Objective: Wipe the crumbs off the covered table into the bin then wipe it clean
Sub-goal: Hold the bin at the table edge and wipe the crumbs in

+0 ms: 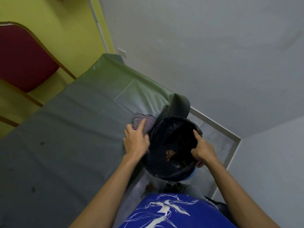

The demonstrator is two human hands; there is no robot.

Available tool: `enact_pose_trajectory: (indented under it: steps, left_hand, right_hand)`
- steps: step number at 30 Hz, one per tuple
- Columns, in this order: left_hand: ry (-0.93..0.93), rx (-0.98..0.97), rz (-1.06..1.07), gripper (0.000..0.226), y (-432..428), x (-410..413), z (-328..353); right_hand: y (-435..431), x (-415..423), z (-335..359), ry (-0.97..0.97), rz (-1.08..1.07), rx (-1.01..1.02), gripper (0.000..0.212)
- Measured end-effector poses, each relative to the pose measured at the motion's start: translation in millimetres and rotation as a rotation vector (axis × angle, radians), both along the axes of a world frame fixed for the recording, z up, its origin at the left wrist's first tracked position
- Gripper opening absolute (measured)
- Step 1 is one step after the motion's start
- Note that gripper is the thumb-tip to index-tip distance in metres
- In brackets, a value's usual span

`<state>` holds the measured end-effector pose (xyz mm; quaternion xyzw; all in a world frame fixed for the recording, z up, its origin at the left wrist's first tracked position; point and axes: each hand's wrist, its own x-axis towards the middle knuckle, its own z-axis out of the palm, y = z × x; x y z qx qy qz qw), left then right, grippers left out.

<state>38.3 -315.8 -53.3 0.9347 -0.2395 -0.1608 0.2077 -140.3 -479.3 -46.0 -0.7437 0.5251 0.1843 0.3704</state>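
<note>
The table is covered with a grey-green plastic sheet and fills the left and middle of the view. My left hand rests on a striped purple-and-white cloth at the table's right edge, fingers stretched over it. Right beside that edge is a bin lined with a black bag, held up level with the tabletop. My right hand grips the bin's right rim. Brown crumbs lie inside the bag. A few dark specks sit on the cover at the left.
A red padded chair stands against the yellow wall beyond the table's far left. A white wall with a socket runs along the back. Grey floor with a white skirting lies to the right of the bin.
</note>
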Motion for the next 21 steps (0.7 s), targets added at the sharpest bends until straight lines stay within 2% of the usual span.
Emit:
enact_pose_trajectory:
  steps: [2, 4, 5, 9, 12, 14, 17, 21]
  left_hand:
    - [0.167, -0.068, -0.121, 0.072, -3.0, -24.1, -5.2]
    - [0.408, -0.151, -0.150, 0.077, -5.3, -31.5, -8.0]
    - [0.471, -0.188, -0.151, 0.077, -6.0, -31.0, -5.6]
    - [0.374, -0.267, -0.052, 0.066, -1.3, 0.4, 13.5]
    - [0.139, -0.192, 0.056, 0.067, 11.3, 52.1, 26.4]
    - [0.045, -0.114, 0.121, 0.067, 23.8, 81.2, 24.3]
    - [0.060, -0.004, 0.218, 0.068, 38.2, 94.9, 9.8]
    - [0.035, -0.008, 0.203, 0.069, 29.2, 47.2, 0.1]
  right_hand:
    - [-0.8, 0.9, -0.4, 0.006, 0.004, -0.004, 0.094]
    - [-2.0, 1.3, -1.0, 0.011, 0.005, -0.010, 0.093]
    - [-2.8, 1.0, -1.5, 0.012, 0.005, -0.013, 0.093]
    - [-4.2, -1.1, -1.2, 0.019, -0.003, -0.005, 0.093]
    - [-1.9, -1.9, -0.8, 0.012, -0.004, 0.000, 0.093]
    - [-0.1, -2.6, -0.5, 0.006, -0.005, 0.001, 0.092]
    - [3.1, -4.2, -1.0, -0.003, -0.017, 0.009, 0.093]
    - [6.2, -4.9, -5.0, -0.008, -0.022, 0.012, 0.093]
